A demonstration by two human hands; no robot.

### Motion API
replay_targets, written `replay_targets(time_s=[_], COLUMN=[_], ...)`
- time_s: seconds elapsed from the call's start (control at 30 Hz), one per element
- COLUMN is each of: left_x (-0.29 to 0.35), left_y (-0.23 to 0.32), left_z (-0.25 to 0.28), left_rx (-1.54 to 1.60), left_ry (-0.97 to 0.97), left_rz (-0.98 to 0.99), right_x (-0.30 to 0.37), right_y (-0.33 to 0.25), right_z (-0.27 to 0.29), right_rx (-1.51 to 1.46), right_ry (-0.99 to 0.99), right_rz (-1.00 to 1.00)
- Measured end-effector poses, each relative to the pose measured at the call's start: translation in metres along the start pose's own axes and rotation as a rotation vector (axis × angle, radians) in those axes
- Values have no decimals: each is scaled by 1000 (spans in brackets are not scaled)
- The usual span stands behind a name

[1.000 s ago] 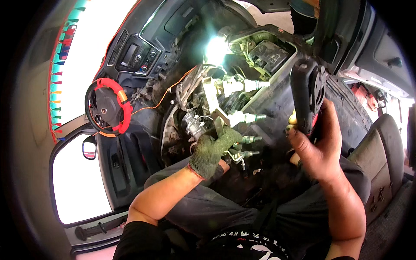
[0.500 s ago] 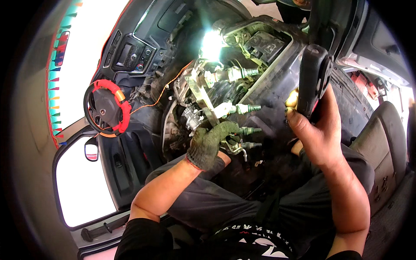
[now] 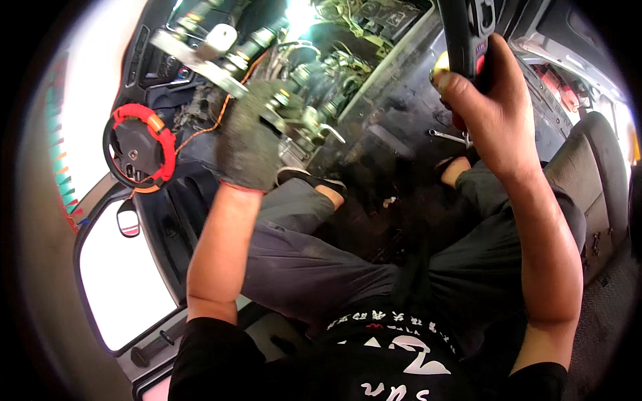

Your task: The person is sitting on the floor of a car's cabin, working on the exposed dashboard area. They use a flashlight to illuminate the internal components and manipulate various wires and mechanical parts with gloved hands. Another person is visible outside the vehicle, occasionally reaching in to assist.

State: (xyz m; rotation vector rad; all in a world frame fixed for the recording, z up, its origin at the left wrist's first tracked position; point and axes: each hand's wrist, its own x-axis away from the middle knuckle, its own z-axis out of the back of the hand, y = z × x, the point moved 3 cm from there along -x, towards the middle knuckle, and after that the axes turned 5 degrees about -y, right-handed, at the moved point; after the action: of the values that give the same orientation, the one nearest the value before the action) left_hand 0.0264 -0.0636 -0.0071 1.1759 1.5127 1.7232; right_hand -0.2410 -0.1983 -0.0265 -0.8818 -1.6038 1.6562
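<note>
Two hands working inside a stripped vehicle cab: gloved left hand [image 3: 249, 137] is gripping the exposed steering column assembly [image 3: 281, 110] far left; bare right hand [image 3: 491, 110] is clenching a black tool handle [image 3: 466, 30] far right.

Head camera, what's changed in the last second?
The gloved left hand moved up from the lower parts onto the metal bracket. The view tipped downward, showing more of the legs. The right hand kept its grip on the black tool.
</note>
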Motion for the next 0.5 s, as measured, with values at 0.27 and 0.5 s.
replay_targets(time_s=[0.27,0.5], left_x=[-3,25], left_y=[13,22], left_z=[12,12], left_rx=[176,-484], left_ry=[79,-60], left_rz=[-43,-307], right_x=[-6,-21], right_y=[-8,24], right_z=[-6,6], right_rx=[-103,143], right_ry=[119,54], right_rz=[-12,-67])
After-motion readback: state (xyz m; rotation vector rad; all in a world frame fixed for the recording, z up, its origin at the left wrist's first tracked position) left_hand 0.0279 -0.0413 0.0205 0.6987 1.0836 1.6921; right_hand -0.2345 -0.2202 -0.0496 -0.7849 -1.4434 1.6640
